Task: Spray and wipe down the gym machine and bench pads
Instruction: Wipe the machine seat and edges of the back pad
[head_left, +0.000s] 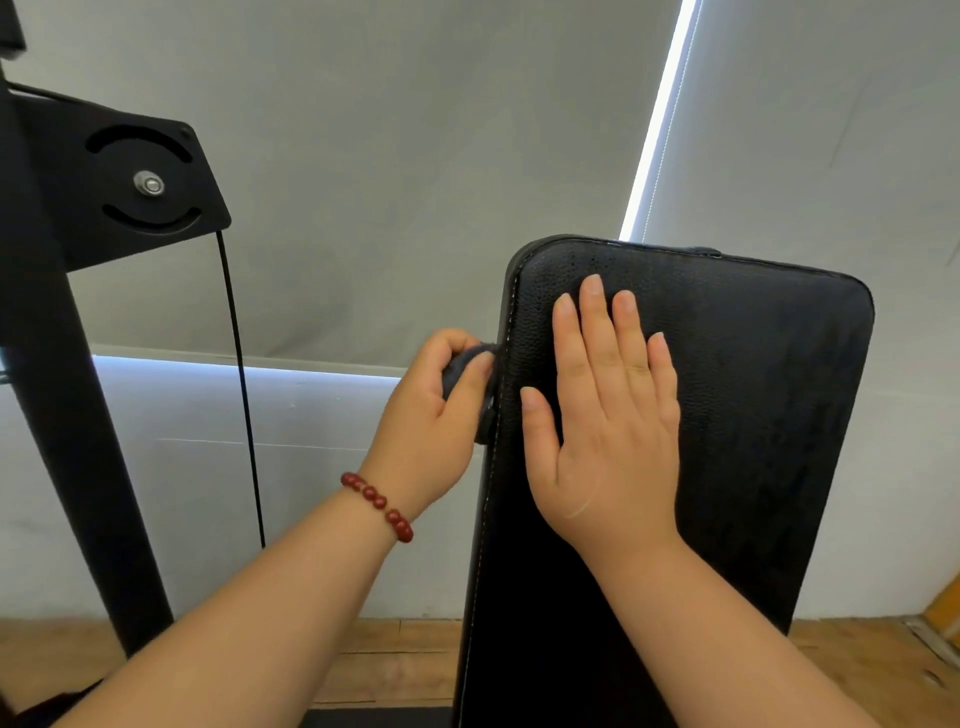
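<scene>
The bench pad (753, 415) stands upright and slightly tilted at right of centre, its rounded top corner in front of a grey blind. Its black, grained cover looks like padded vinyl, so it probably gives a little under pressure, and the blotchy patches on its face suggest moisture that could make it slippery. It likely needs bracing rather than lifting, best with a flat palm on the broad face. The cloth (464, 366), dark grey and fluffy, appears soft and light and is easiest to handle as 1 bunched wad. The left hand (431, 415), with a red bead bracelet (376, 506) on the wrist, curls its fingers and thumb round that wad and presses it against the pad's stitched left edge. The right hand (608, 431) lies open and flat on the pad's face, fingers straight and pointing upward, holding nothing.
</scene>
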